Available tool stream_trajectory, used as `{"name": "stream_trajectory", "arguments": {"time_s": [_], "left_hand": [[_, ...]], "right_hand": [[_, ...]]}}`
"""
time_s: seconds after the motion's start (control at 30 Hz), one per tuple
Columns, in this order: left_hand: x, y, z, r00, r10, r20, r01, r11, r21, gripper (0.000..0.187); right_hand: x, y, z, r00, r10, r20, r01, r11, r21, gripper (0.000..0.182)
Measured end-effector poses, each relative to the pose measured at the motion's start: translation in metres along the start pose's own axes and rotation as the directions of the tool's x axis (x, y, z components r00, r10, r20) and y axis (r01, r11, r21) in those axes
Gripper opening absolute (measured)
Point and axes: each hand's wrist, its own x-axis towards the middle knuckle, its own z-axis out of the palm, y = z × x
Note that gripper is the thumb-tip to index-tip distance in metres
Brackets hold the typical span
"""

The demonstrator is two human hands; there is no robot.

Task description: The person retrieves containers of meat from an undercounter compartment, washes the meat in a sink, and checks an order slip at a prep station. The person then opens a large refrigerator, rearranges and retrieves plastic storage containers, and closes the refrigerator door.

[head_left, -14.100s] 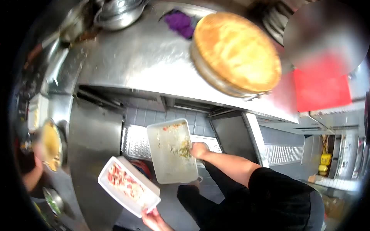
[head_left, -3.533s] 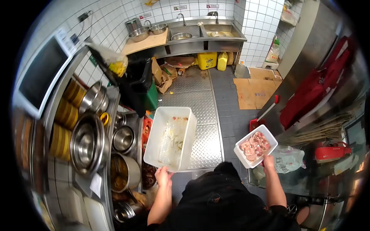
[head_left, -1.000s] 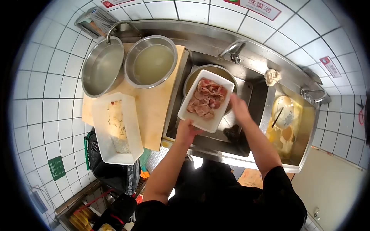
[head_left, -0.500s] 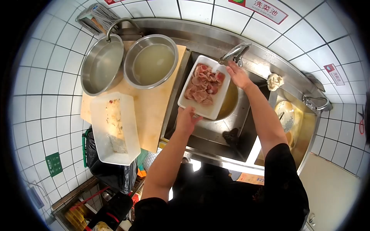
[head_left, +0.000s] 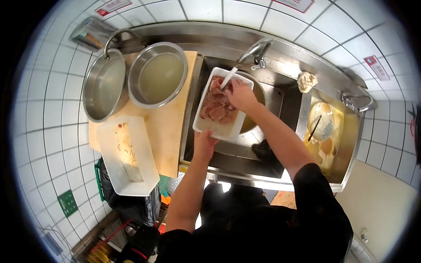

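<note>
A white rectangular tray (head_left: 199,115) holding slices of raw pink meat (head_left: 215,105) is tilted over the sink (head_left: 280,105). My left hand (head_left: 204,143) grips its near edge, thumb over the rim. Over the tray's right side, my right hand (head_left: 242,95) reaches in, fingers apart and touching the meat. Water runs from the faucet (head_left: 256,48) onto the meat close to these fingers. Partly hidden behind the tray, a round metal basin (head_left: 259,94) sits in the sink.
Two steel bowls of cloudy water, one left (head_left: 104,87) and one right (head_left: 161,81), stand on a wooden board (head_left: 169,136) beside a white plastic bin (head_left: 131,162). A black scrubber (head_left: 262,151) lies in the sink. A crumpled cloth (head_left: 307,82) rests on the ledge; the right basin holds a plate (head_left: 322,120).
The faucet now runs into the tray. My right hand has moved from the tray's far right corner onto the meat. My left hand still holds the near edge.
</note>
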Motion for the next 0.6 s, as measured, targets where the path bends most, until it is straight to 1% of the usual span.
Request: {"name": "stream_trajectory", "arguments": {"time_s": [0.1,0.13,0.2,0.23,0.27,0.3,0.33,0.37,0.4,0.5,0.53,0.57,0.6], "left_hand": [[-0.005,0.003,0.015,1.0,-0.003,-0.017,0.004,0.997,0.078,0.056],[-0.004,0.005,0.017,1.0,-0.023,-0.009,0.023,0.998,0.064,0.054],[0.002,0.009,0.022,0.998,-0.057,0.006,0.057,0.998,0.031,0.049],[0.008,0.012,0.022,0.998,-0.06,-0.006,0.06,0.997,0.047,0.047],[0.013,0.014,0.021,0.998,-0.063,-0.021,0.065,0.996,0.062,0.045],[0.017,0.016,0.02,0.997,-0.065,-0.038,0.068,0.995,0.073,0.043],[0.022,0.018,0.018,0.997,-0.055,-0.05,0.06,0.992,0.107,0.043],[0.024,0.02,0.019,0.997,-0.045,-0.064,0.053,0.989,0.141,0.043],[0.024,0.021,0.02,0.996,-0.036,-0.078,0.049,0.983,0.176,0.043],[0.017,0.024,0.028,0.997,0.032,-0.066,-0.017,0.974,0.225,0.046],[0.016,0.025,0.027,0.998,0.028,-0.056,-0.015,0.974,0.226,0.047],[0.014,0.025,0.026,0.999,0.022,-0.047,-0.011,0.974,0.228,0.048],[0.012,0.026,0.024,0.999,0.017,-0.039,-0.007,0.973,0.229,0.05]], "right_hand": [[0.007,-0.012,0.009,0.986,0.163,-0.017,-0.163,0.987,0.013,0.064],[0.009,-0.016,0.01,0.98,0.192,-0.047,-0.192,0.981,0.018,0.07],[0.006,-0.019,0.005,0.997,0.033,0.076,-0.037,0.998,0.046,0.069],[0.004,-0.02,0.002,0.99,-0.05,0.132,0.042,0.997,0.065,0.068],[-0.006,-0.023,-0.002,0.987,-0.09,0.13,0.078,0.993,0.093,0.061],[-0.009,-0.024,-0.006,0.948,-0.192,0.254,0.184,0.981,0.057,0.06],[-0.01,-0.026,-0.013,0.881,-0.285,0.377,0.295,0.955,0.033,0.059],[-0.01,-0.028,-0.02,0.789,-0.363,0.497,0.405,0.914,0.025,0.059],[-0.008,-0.041,-0.035,0.634,-0.295,0.715,0.436,0.9,-0.015,0.054],[-0.009,-0.009,0.0,0.791,-0.349,0.502,0.516,0.822,-0.241,0.051],[-0.008,-0.002,0.009,0.874,-0.288,0.392,0.422,0.85,-0.317,0.05],[-0.007,0.0,0.014,0.936,-0.222,0.272,0.316,0.87,-0.378,0.049],[-0.006,0.003,0.017,0.977,-0.155,0.146,0.204,0.882,-0.424,0.048]]}}
